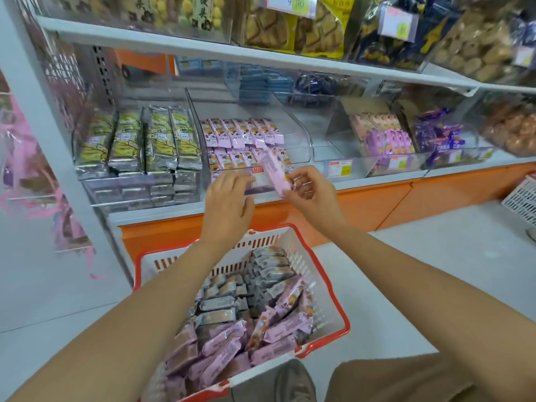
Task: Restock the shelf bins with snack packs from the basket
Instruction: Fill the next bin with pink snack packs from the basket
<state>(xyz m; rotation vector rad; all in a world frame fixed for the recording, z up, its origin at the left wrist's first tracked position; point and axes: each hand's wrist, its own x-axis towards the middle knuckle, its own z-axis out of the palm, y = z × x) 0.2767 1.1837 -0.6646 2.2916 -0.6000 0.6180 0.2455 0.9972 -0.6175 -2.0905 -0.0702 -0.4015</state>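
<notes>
— What is the floor like?
— The pale grey floor (435, 256) is smooth, with thin seams, and it spreads from near left to far right.
— And the furniture?
— A white shelving unit (203, 52) fills the far side. A thick white post (43, 111) rises at its left, with a perforated grey back panel (100, 71) just right of it. An orange base panel (377, 204) runs under the lowest shelf.
— Anything at the edge?
— A white slatted crate (522, 198) sits on the floor at far right. The light is soft and even.

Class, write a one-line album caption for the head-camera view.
Right hand holds a pink snack pack before the clear shelf bin, left hand open nearby, basket below.
</notes>
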